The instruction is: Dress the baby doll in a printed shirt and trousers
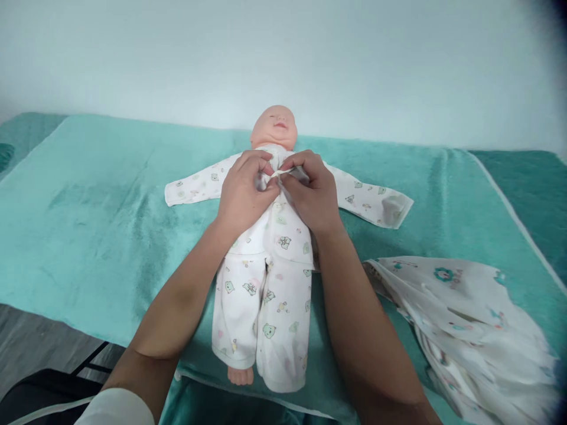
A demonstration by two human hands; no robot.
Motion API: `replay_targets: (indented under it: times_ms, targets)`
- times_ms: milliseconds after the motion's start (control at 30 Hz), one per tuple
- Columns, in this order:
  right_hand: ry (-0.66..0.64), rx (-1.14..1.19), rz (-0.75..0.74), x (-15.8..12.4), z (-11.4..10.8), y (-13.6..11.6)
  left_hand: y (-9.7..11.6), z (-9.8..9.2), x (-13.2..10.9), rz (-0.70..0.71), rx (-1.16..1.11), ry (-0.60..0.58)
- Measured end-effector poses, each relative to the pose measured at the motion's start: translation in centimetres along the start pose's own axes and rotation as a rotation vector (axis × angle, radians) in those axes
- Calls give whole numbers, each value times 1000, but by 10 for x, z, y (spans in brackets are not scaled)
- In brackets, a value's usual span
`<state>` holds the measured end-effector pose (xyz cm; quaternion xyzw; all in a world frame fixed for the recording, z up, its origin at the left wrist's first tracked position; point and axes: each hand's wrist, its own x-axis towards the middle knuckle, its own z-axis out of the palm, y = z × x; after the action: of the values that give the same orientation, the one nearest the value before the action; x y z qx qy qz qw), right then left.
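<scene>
Doll (271, 127) lies face up on green blanket (88, 230), wearing white patterned top (286, 236), sleeves spread wide. Left hand (247, 186) and right hand (311, 188) meet at chest, thumbs and fingers pinched closed on top's front edge. Fabric looks thin, soft, light, likely to crumple; edge seems best hold. Doll itself looks smooth, firm, perhaps slippery.

Mid-frame, my left hand (247, 192) and right hand (313, 192) are at the shirt (283, 236) on the doll (274, 131), which lies on the blanket (110, 206); a cloth (469, 324) lies lower right, the wall (283, 53) behind, across the top.
</scene>
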<state>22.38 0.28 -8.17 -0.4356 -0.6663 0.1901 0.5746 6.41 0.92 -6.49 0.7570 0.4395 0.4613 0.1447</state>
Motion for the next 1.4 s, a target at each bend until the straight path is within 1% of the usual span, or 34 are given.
replay_targets:
  times_ms: [133, 333, 533, 733, 833, 900, 967, 1033, 1167, 1233, 1300, 1400]
  targets:
    - [13, 71, 43, -1, 1, 2, -2, 2, 0, 1, 21, 11]
    - [-26, 135, 15, -2, 0, 4, -2, 1, 0, 15, 10, -4]
    - [-16, 160, 32, -2, -1, 4, -12, -10, 3, 33, -216, -144]
    - [-28, 234, 50, -3, -5, -1, -15, -18, 3, 38, -193, -211]
    - [-19, 240, 33, -2, -8, -5, -13, -26, 0, 41, -239, -276]
    - [-25, 210, -6, 0, -11, -9, -13, -33, -2, 61, -266, -327]
    - [-64, 164, -41, 2, -16, -14, -12, -38, -3, 96, -267, -380]
    - [-141, 132, -46, 4, -23, -20, -12, -41, -3, 124, -241, -430]
    - [-426, 69, 50, 6, -39, -36, -12, -45, -2, 139, -220, -506]
    - [-535, 20, 105, 7, -45, -43, -13, -47, -1, 136, -224, -540]
    - [-569, -2, 137, 8, -47, -49, -14, -49, 0, 129, -220, -565]
    - [-574, 24, 212, 8, -45, -54, -15, -51, 1, 128, -210, -584]
